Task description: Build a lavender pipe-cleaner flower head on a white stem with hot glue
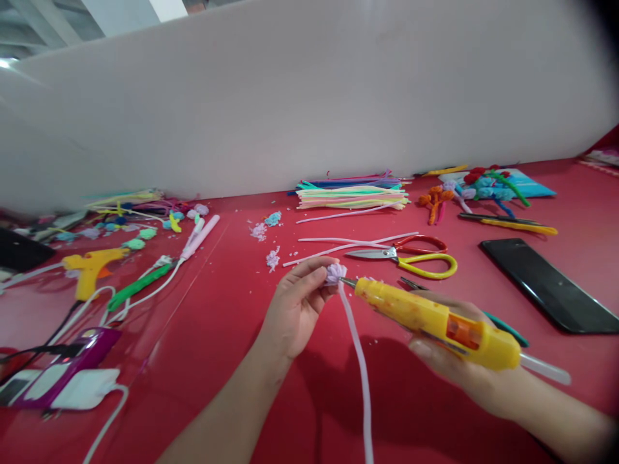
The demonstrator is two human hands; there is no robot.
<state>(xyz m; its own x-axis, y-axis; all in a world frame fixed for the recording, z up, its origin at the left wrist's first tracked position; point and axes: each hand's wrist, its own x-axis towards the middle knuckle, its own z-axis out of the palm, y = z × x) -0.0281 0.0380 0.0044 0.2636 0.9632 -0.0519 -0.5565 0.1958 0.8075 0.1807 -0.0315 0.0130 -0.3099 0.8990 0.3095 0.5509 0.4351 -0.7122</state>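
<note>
Between the thumb and fingers of my left hand (302,296) is a small lilac pipe-cleaner flower (334,273). A long pale lilac pipe cleaner (360,361) hangs down from it toward the front edge of the view. My right hand (454,364) is wrapped round a yellow hot glue gun (425,316), whose metal nozzle points left and meets or nearly meets the flower. A clear glue stick (546,368) juts from the gun's back end. Just beyond the hands lie scissors (425,265) with one red and one yellow handle loop.
A bundle of coloured pipe cleaners (353,194) lies by the white partition (309,96). At right are a black phone (551,283) and tweezers (517,224). To the left are another yellow glue gun (91,267), a purple power strip (87,361) and cables. Lilac fluff (273,259) dots the red table.
</note>
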